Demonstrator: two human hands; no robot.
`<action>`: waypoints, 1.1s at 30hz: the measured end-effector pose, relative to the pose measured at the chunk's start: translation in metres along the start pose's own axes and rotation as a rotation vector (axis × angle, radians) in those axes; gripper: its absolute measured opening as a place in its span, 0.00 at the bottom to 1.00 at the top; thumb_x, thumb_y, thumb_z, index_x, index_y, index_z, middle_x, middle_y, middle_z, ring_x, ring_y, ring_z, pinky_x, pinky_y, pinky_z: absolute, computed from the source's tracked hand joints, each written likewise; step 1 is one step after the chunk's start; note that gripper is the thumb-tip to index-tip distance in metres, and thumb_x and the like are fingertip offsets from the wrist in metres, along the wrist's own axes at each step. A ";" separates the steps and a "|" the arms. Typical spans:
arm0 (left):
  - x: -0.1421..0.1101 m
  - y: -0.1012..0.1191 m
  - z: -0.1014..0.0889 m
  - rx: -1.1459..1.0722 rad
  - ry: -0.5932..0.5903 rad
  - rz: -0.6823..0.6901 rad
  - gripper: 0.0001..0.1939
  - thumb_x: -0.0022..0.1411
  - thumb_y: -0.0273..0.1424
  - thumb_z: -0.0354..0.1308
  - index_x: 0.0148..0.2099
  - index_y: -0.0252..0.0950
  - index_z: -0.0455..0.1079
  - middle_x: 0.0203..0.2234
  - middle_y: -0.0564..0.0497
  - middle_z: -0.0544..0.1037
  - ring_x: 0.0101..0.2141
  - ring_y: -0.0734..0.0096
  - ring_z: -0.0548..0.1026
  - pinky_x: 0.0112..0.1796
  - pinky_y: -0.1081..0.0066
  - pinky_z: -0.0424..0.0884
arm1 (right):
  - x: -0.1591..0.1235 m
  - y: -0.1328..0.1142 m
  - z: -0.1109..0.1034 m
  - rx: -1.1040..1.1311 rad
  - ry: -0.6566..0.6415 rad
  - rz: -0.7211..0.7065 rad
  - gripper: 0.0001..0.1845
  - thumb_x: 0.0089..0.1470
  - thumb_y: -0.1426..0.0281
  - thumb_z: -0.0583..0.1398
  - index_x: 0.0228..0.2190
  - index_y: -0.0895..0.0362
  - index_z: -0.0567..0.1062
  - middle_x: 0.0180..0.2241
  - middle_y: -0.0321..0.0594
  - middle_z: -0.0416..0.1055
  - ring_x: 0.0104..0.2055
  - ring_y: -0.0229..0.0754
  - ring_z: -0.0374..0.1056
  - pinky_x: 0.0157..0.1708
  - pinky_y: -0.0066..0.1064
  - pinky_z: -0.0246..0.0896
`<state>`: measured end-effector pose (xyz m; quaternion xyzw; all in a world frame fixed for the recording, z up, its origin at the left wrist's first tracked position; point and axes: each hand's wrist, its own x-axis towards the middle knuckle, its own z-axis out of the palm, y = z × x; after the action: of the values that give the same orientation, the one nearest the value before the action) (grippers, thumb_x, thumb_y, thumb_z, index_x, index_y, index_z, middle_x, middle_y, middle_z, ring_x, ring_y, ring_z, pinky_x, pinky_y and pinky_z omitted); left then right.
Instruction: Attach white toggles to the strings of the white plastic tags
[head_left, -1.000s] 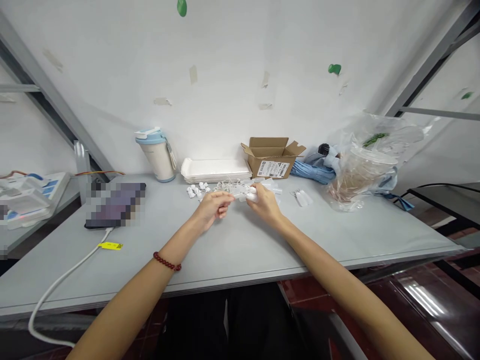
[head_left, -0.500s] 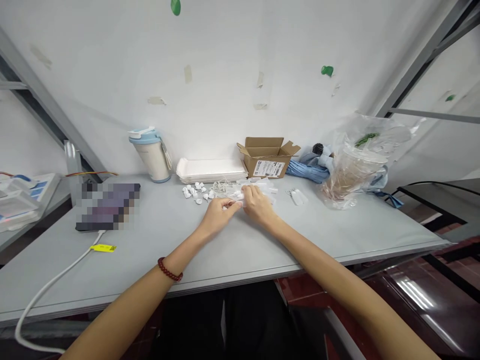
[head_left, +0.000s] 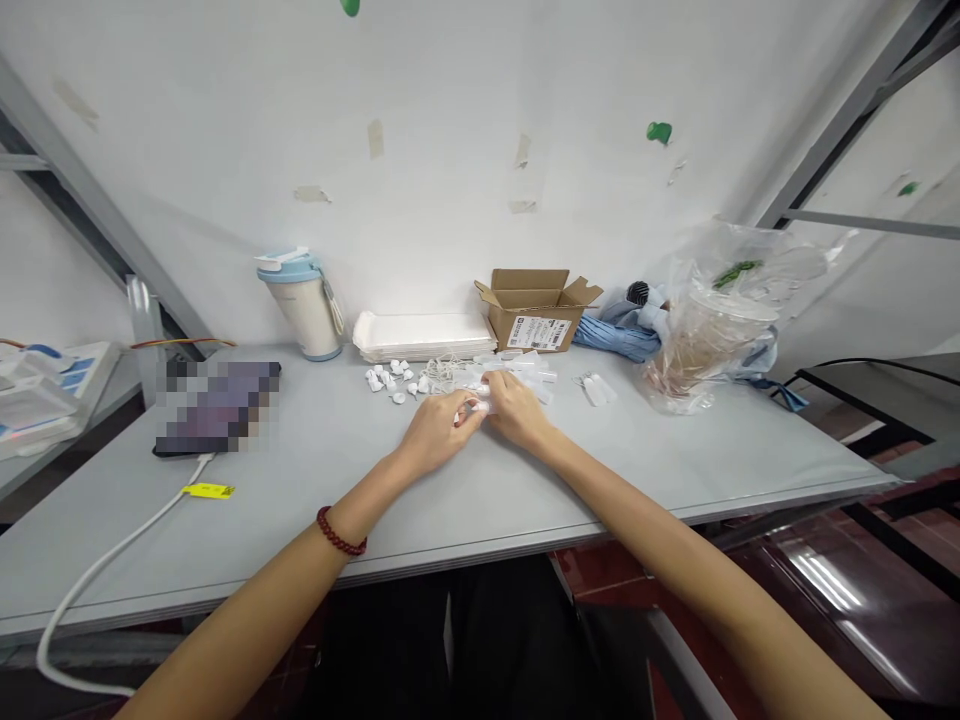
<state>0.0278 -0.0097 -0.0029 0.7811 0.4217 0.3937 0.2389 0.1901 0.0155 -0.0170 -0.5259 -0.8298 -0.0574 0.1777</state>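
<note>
My left hand is closed in a pinch at the middle of the table, with a small white piece at its fingertips. Right beside it, my right hand has its fingers bent down onto a translucent plastic piece, mostly covered by the fingers. The two hands almost touch. Small white plastic caps lie in a loose group left of the hands. Behind the fingers are a tangle of white strings and several clear plastic sleeves. Two clear tags with strings lie to the right.
Along the wall stand a tumbler, a stack of white trays and an open cardboard box. Blue cloth and a plastic bag with a cup are at right. A phone with a white cable lies left.
My left fingers have shifted and bent more, so the white piece at their tips shows more clearly. My right hand stays nearly in place. The view has tilted slightly.
</note>
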 end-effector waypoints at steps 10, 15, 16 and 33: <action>-0.001 0.005 0.006 -0.080 0.059 -0.181 0.20 0.59 0.39 0.50 0.21 0.33 0.67 0.15 0.56 0.63 0.22 0.74 0.61 0.27 0.73 0.56 | 0.003 -0.004 -0.002 -0.052 0.057 0.001 0.17 0.50 0.80 0.52 0.44 0.63 0.63 0.43 0.55 0.68 0.45 0.51 0.63 0.38 0.37 0.62; -0.001 0.012 0.004 -0.063 0.137 -0.122 0.11 0.52 0.34 0.59 0.37 0.34 0.73 0.16 0.59 0.62 0.22 0.74 0.62 0.30 0.74 0.59 | 0.001 0.000 -0.005 -0.028 0.067 0.024 0.20 0.46 0.79 0.54 0.44 0.62 0.63 0.44 0.54 0.68 0.46 0.52 0.62 0.38 0.38 0.62; -0.002 0.012 0.004 -0.066 0.124 -0.108 0.11 0.51 0.33 0.59 0.38 0.35 0.73 0.16 0.59 0.61 0.22 0.74 0.62 0.30 0.74 0.59 | 0.001 0.000 -0.006 -0.018 0.066 0.023 0.20 0.46 0.79 0.54 0.44 0.61 0.63 0.43 0.53 0.68 0.46 0.52 0.62 0.38 0.38 0.62; -0.002 0.006 0.003 -0.037 0.080 -0.010 0.07 0.52 0.34 0.58 0.31 0.36 0.71 0.16 0.59 0.61 0.21 0.76 0.60 0.28 0.75 0.57 | -0.003 0.000 -0.006 -0.037 0.058 0.007 0.21 0.47 0.77 0.56 0.45 0.61 0.63 0.45 0.53 0.67 0.47 0.50 0.62 0.35 0.34 0.62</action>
<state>0.0329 -0.0147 -0.0014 0.7580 0.4275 0.4313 0.2381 0.1928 0.0113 -0.0129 -0.5301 -0.8213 -0.0871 0.1921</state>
